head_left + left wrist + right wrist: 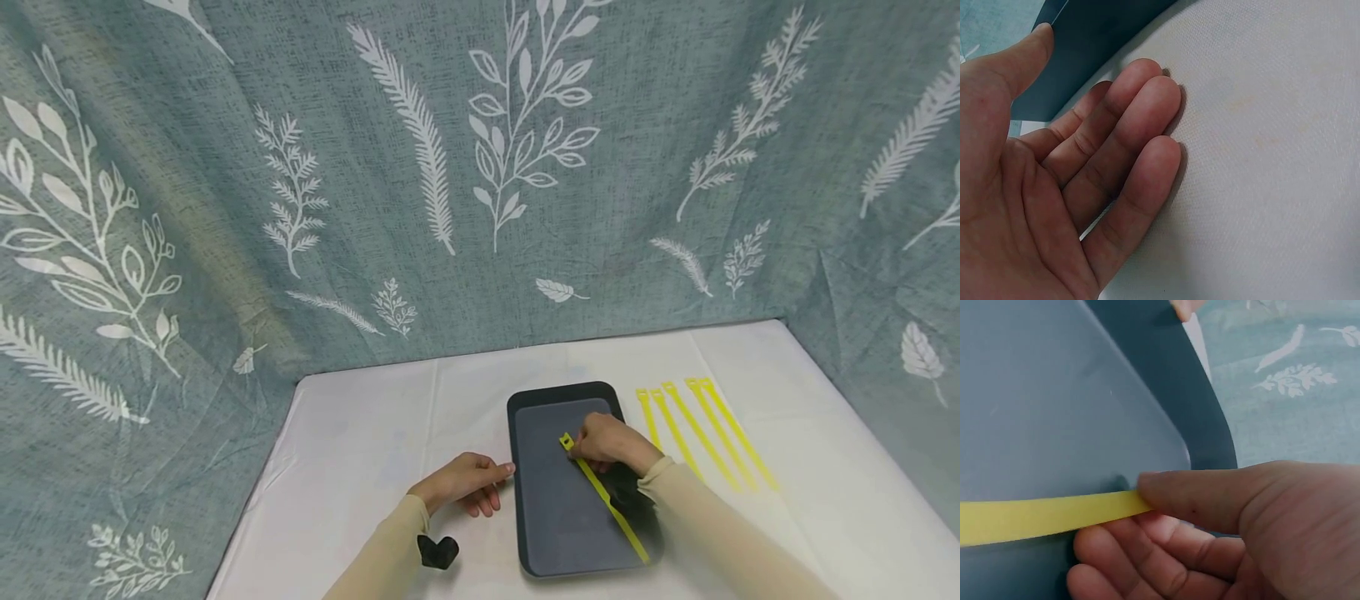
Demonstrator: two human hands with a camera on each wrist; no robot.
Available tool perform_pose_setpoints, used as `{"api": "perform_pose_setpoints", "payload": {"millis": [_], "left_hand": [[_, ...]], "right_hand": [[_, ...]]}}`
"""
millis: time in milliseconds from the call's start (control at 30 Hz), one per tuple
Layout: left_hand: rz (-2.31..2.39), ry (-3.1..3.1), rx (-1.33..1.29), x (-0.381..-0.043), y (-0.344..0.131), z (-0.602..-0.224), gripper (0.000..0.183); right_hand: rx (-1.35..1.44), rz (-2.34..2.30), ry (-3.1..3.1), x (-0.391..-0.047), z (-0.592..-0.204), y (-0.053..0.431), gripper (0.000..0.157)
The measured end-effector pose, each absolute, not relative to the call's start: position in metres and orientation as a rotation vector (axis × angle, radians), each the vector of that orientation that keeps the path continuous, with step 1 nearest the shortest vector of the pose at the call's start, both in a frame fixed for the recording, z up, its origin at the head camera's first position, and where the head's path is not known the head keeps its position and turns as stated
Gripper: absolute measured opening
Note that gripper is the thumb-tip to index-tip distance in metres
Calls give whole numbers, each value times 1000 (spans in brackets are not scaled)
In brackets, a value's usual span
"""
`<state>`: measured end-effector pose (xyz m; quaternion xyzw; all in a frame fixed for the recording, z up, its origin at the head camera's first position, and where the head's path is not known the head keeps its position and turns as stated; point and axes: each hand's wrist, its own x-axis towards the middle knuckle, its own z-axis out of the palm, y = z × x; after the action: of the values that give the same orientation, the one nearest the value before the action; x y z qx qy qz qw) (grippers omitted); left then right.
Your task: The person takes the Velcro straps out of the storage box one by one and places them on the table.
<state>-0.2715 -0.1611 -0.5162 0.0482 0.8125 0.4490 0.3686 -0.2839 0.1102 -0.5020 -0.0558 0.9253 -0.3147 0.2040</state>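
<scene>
A dark grey rectangular tray [546, 508] lies on the white-covered table. Over it, my right hand [611, 442] pinches a flat yellow strap [628, 533] near its slotted head. The strap slants across the tray, its tail reaching the near right corner. In the right wrist view, the thumb presses the yellow band [1041, 517] against the curled fingers beneath. My left hand [467, 483] is at the tray's left side, its thumb at the rim. Its other fingers are loosely bent beside the tray and hold nothing, as the left wrist view shows of the left hand [1094, 169].
To the right of the tray, several more yellow straps [701, 429] lie side by side on the white tablecloth [360, 467], partly behind the right forearm. A blue-green curtain [420, 292] with white leaf prints hangs behind the table and along its sides.
</scene>
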Motion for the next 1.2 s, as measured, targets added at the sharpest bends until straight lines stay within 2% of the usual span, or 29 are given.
{"api": "perform_pose_setpoints", "payload": {"millis": [100, 333, 567, 900, 1200], "left_hand": [[1152, 2089, 131, -271, -160, -516, 53], [1149, 2099, 143, -271, -161, -516, 52], [1141, 2101, 144, -271, -161, -515, 52], [1133, 2103, 142, -272, -162, -516, 50], [1130, 2102, 141, -272, -161, -515, 50]], "right_hand": [[-148, -990, 2518, -283, -501, 112, 31], [-81, -1311, 2316, -287, -503, 121, 14], [-43, -1514, 2189, -293, -505, 126, 21], [-189, -1675, 2017, -297, -506, 133, 38], [-130, -1750, 2031, -297, -492, 132, 39]]}}
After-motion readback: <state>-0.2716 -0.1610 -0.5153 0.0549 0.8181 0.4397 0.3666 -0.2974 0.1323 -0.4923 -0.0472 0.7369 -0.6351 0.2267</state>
